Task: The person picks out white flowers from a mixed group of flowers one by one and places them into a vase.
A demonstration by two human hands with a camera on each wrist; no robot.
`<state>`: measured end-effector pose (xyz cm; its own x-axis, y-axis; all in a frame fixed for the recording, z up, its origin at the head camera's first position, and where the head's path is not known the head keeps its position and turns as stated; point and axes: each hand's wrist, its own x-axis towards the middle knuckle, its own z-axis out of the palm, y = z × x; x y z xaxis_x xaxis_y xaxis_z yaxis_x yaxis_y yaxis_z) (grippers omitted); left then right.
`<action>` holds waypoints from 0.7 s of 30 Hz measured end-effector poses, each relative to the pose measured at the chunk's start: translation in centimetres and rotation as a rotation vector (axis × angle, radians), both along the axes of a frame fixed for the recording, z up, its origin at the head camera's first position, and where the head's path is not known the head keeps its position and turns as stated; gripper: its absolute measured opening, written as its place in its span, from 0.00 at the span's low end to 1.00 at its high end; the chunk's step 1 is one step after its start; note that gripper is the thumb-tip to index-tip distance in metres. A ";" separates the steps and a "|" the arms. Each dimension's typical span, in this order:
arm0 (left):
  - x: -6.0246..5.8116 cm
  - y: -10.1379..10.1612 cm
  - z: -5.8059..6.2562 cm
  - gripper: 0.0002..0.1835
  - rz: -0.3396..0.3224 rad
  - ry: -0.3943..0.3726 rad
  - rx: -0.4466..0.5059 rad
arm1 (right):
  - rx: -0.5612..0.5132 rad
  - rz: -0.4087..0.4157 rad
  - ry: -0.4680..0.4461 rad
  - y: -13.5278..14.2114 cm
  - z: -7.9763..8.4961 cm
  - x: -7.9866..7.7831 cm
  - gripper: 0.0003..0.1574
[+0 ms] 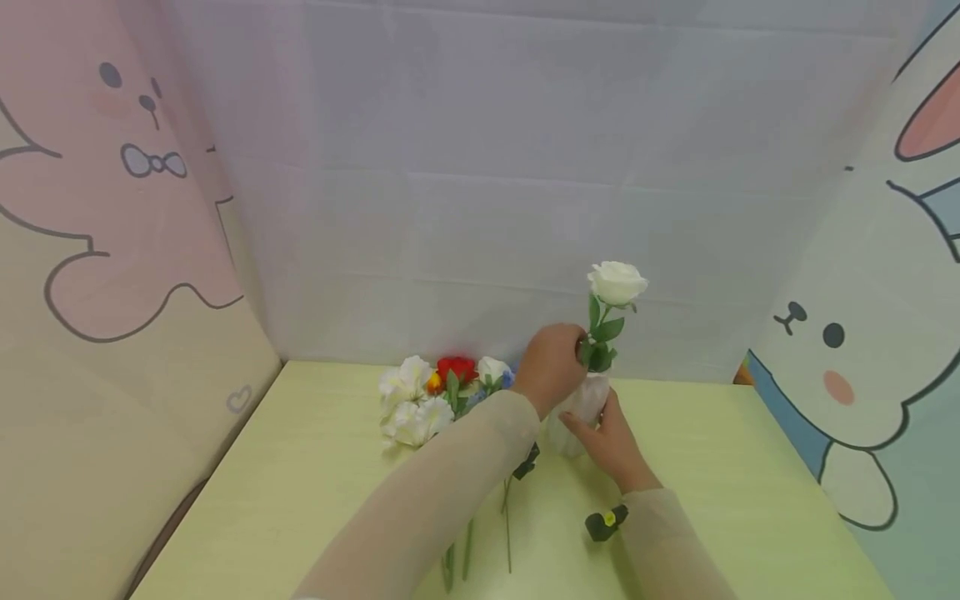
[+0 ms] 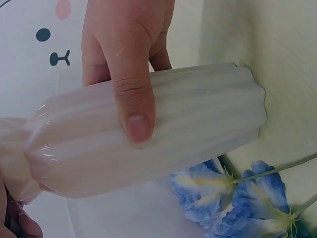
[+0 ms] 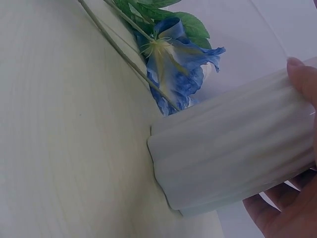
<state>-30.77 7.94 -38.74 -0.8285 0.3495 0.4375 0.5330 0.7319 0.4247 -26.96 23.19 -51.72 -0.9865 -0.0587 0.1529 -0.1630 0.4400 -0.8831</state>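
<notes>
A white, ribbed vase [image 1: 573,417] with a gathered neck stands on the table, held by my right hand [image 1: 611,442]. The thumb of that hand lies across the vase's side in the left wrist view, with the fingers behind it. My left hand [image 1: 551,367] is at the vase mouth, fingers curled at the leafy lower part of a white rose [image 1: 617,283]. The rose stands upright above the mouth, its lower stem out of sight. In the left wrist view only a few left fingertips [image 2: 29,225] show by the neck.
Left of the vase lie white flowers [image 1: 412,404], a red flower [image 1: 456,369], another white rose [image 1: 492,369] and blue flowers [image 2: 203,191], stems toward the front. The blue blooms lie close beside the vase base. A pale curtain [image 1: 480,208] hangs behind the table [image 1: 247,483].
</notes>
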 end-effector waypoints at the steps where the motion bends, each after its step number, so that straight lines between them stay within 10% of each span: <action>1: 0.0 0.0 -0.1 0.09 -0.005 0.003 0.002 | -0.001 0.000 0.001 0.0 0.0 0.0 0.55; 9: 0.5 -1.1 -1.0 0.13 -0.065 -0.016 0.176 | 0.019 -0.017 -0.018 -0.3 0.5 0.4 0.55; 21: 5.0 -5.8 -1.6 0.09 -0.137 -0.045 0.397 | 0.003 -0.014 -0.023 -0.2 0.4 0.1 0.55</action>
<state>-25.81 2.19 -40.31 -0.8071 0.2694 0.5254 0.5889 0.4300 0.6843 -26.81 22.98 -51.28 -0.9904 -0.0456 0.1304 -0.1371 0.4448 -0.8851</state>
